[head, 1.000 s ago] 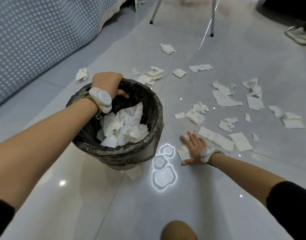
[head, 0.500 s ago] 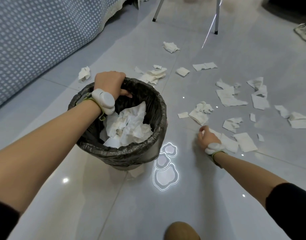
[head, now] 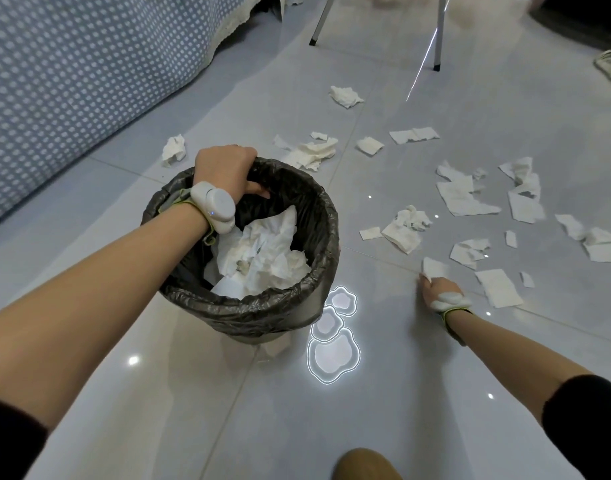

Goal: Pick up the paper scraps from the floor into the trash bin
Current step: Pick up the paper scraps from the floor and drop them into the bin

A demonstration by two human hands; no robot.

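Trash bin [head: 262,317] holding crumpled paper [head: 262,251], our left hand [head: 224,171] is gripping its far rim, our right hand [head: 439,289] is pinching a paper scrap [head: 433,268] low over the floor [head: 193,410] right of the bin, loose scraps [head: 463,199] lying beyond.

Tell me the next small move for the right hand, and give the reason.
Probably lift the right hand and carry it left over the open mouth of the trash bin, then let go. Its grip is closed on a paper scrap just off the floor. The left hand holds the bin's rim, and the crumpled paper inside lies below the rim, leaving room.
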